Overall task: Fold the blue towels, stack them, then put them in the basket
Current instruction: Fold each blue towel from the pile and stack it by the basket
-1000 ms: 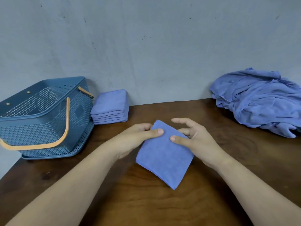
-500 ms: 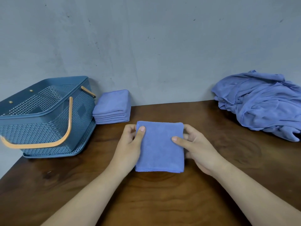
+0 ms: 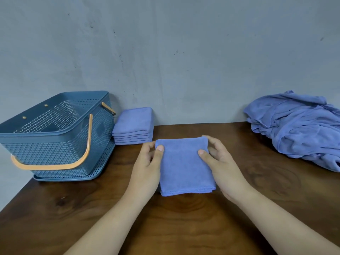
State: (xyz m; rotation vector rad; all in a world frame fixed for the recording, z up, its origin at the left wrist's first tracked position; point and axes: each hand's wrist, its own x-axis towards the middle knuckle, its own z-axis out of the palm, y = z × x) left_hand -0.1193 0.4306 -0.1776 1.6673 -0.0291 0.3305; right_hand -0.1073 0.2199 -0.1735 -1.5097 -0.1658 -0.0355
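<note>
A folded blue towel (image 3: 184, 166) lies square on the brown table in front of me. My left hand (image 3: 147, 170) grips its left edge, thumb on top. Along the right edge, my right hand (image 3: 220, 166) pinches it the same way, fingers curled behind the far corner. A stack of several folded blue towels (image 3: 133, 126) sits against the wall to the left. Beside that stack stands the blue perforated basket (image 3: 55, 142) with orange handles, nothing visible inside. A heap of unfolded blue towels (image 3: 298, 129) lies at the far right.
The wooden table (image 3: 184, 218) ends at a grey wall (image 3: 174, 52) behind. Its left edge runs diagonally just below the basket. Bare wood stretches between the held towel and the heap.
The towel was skewed a second ago; both hands turned it square and shifted it slightly away from me. Both thumbs now sit near its far corners.
</note>
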